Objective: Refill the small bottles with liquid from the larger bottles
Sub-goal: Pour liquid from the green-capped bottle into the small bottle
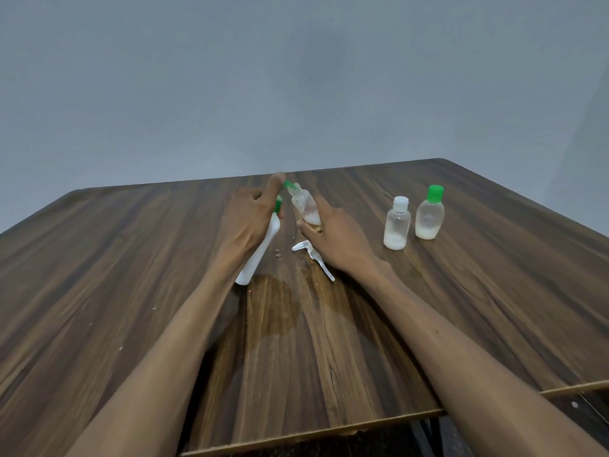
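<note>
A large white bottle (262, 249) with a green neck leans to the right on the wooden table (131, 275), its base on the surface. My left hand (252, 216) grips its upper part, with one finger stretched up to the green cap of a small clear bottle (304, 206). My right hand (333, 235) holds that small bottle tilted to the left, a little white liquid in its bottom. Two more small clear bottles stand to the right, one white-capped (397, 225) and one green-capped (429, 216), each with some white liquid.
A white pump head with its tube (311, 257) lies on the table just under my right hand. A wet patch (280, 308) spreads between my forearms. The table's near edge runs along the bottom right, with dark floor beyond it.
</note>
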